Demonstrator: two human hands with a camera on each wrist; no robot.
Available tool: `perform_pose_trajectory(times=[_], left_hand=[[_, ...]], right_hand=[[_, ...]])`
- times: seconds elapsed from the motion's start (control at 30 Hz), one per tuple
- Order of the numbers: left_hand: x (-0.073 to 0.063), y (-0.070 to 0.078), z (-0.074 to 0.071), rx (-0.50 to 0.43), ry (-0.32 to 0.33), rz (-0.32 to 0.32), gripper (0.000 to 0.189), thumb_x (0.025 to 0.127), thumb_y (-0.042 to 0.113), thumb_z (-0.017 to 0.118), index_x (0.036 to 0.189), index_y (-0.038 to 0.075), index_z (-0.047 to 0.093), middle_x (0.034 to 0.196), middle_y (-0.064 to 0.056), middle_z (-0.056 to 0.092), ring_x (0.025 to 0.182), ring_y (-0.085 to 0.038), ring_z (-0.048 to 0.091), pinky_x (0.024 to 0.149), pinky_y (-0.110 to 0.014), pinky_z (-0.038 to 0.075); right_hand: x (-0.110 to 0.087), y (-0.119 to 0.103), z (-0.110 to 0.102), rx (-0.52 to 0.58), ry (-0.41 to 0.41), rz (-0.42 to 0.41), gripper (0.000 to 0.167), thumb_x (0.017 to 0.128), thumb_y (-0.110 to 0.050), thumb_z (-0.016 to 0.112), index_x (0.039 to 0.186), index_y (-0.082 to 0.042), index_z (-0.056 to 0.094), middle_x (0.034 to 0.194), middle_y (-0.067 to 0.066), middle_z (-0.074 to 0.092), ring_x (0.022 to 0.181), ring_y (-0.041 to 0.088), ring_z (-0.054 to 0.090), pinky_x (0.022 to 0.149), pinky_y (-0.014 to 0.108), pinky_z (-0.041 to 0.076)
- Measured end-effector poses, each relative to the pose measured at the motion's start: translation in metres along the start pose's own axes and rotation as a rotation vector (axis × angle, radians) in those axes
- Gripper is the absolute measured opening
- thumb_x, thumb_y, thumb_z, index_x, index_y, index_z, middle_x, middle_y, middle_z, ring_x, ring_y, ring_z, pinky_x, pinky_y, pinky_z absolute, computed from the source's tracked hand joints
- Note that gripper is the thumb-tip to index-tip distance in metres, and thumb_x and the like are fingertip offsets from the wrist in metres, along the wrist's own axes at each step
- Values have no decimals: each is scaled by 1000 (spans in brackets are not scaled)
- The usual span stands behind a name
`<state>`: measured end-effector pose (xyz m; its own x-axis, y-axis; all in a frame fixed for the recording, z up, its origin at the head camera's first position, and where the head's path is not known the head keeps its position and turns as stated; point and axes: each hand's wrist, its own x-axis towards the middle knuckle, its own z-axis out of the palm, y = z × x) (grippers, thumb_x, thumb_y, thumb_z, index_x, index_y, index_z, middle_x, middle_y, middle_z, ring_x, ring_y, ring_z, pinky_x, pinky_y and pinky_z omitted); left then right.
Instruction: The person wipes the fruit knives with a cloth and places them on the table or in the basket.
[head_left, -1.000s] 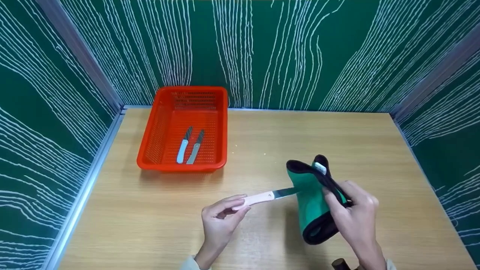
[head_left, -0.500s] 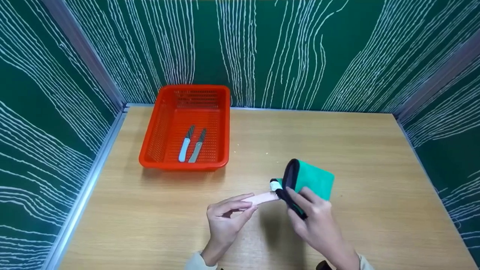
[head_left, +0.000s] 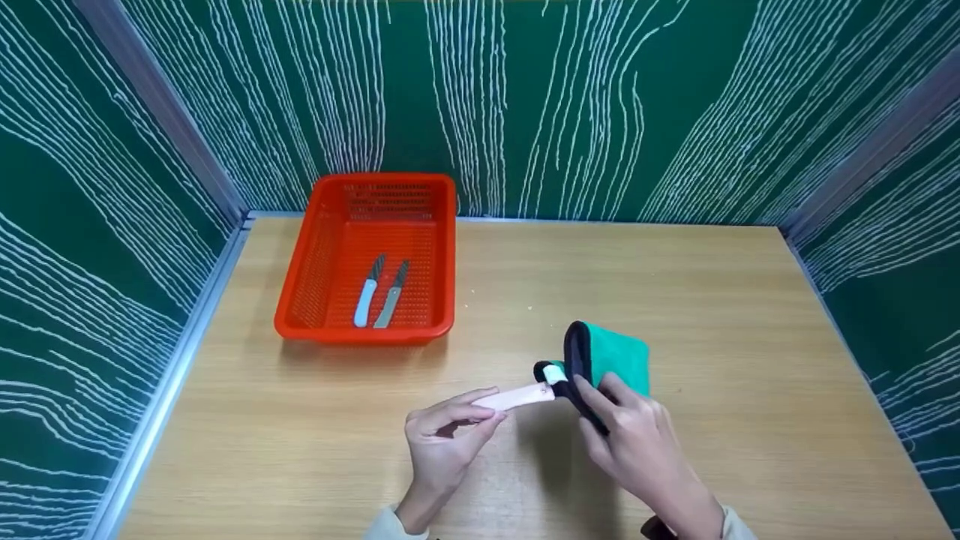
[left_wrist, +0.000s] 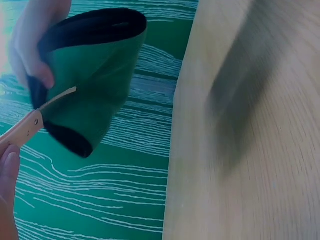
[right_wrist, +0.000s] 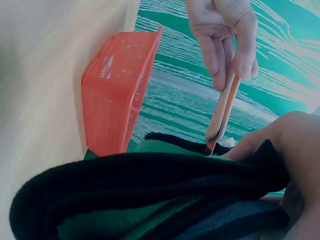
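In the head view my left hand [head_left: 442, 442] pinches the pale pink handle of a small knife [head_left: 517, 396] between thumb and fingers, its blade pointing right. My right hand [head_left: 637, 442] grips a folded green cloth [head_left: 619, 356] with black edging and a white tag, held above the table. Cloth hides the blade from the head camera. From the left wrist, the knife [left_wrist: 22, 131] shows its blade lying along the green face of the cloth [left_wrist: 95, 75]. In the right wrist view, the cloth [right_wrist: 125, 170] fills the foreground, with the blade running behind its edge.
A red plastic basket [head_left: 442, 330] stands at the back left of the wooden table [head_left: 675, 277]. Inside lie a blue-handled knife [head_left: 364, 304] and a grey-green-handled knife [head_left: 388, 306]. Green walls [head_left: 420, 90] with white wavy lines enclose the back and sides.
My right hand has moved left, bringing the cloth from around the blade's tip to the blade's base by the handle. Over the last half second the cloth shifts only slightly.
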<state>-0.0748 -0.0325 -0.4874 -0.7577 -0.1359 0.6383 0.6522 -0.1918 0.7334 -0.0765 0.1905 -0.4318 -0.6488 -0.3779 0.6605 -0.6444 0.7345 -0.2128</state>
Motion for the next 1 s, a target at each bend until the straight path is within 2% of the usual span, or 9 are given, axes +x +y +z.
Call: perform_pose_trajectory(times=[0.1, 0.2, 0.3, 0.37, 0.5, 0.63, 0.87, 1.0], left_hand=[[-1, -2, -6, 20, -1, 2, 25, 65, -22, 74, 83, -4, 72, 90, -26, 68, 84, -31, 69, 61, -34, 59], [-3, -2, -11, 41, 1, -37, 24, 68, -19, 74, 85, -3, 72, 93, -24, 69, 84, -30, 69, 60, -32, 59], [-3, -2, -16, 43, 4, -61, 23, 69, -19, 73, 86, -3, 71, 93, -24, 69, 83, -28, 70, 58, -32, 59], [-2, -3, -18, 34, 2, -55, 23, 69, -20, 72, 85, -4, 71, 93, -25, 68, 82, -28, 70, 57, -32, 59], [1, -6, -19, 24, -3, -11, 22, 68, -21, 73, 83, -6, 69, 91, -27, 68, 81, -29, 70, 58, -30, 59], [3, -9, -19, 42, -1, -3, 21, 67, -20, 73, 82, -6, 69, 90, -26, 68, 83, -29, 69, 59, -28, 59], [7, -7, -16, 70, -16, -16, 22, 65, -23, 73, 80, -7, 69, 89, -26, 68, 81, -30, 69, 59, -28, 59], [13, 5, -9, 93, -18, -28, 19, 66, -21, 74, 79, -8, 68, 88, -26, 68, 78, -32, 69, 61, -29, 59]], right_hand=[[-3, 8, -2, -12, -11, 28, 37, 65, 0, 67, 102, 1, 71, 77, 4, 51, 47, 8, 39, 37, 17, 35], [-6, 18, -3, -9, -13, 77, 37, 65, 1, 66, 102, 3, 71, 75, 7, 55, 46, 9, 41, 37, 18, 37], [-10, 27, -6, 7, -11, 150, 35, 66, 4, 66, 101, 3, 71, 73, 8, 55, 48, 7, 41, 37, 16, 36], [-12, 33, -9, 22, -2, 204, 33, 66, 6, 67, 99, 4, 71, 71, 7, 55, 48, 5, 40, 36, 13, 34], [-14, 41, -15, 55, 50, 287, 32, 65, 10, 68, 96, 3, 73, 70, 4, 55, 47, 0, 36, 33, 11, 30], [-12, 46, -22, 107, 130, 351, 32, 64, 15, 66, 92, 1, 74, 68, 2, 55, 44, 0, 34, 32, 11, 26], [5, 35, -35, 165, 246, 401, 23, 65, 15, 64, 79, -1, 74, 62, 0, 53, 48, 4, 37, 37, 14, 22], [16, 22, -40, 195, 238, 406, 22, 67, 15, 66, 80, -2, 74, 63, -2, 55, 49, 3, 38, 39, 14, 23]])
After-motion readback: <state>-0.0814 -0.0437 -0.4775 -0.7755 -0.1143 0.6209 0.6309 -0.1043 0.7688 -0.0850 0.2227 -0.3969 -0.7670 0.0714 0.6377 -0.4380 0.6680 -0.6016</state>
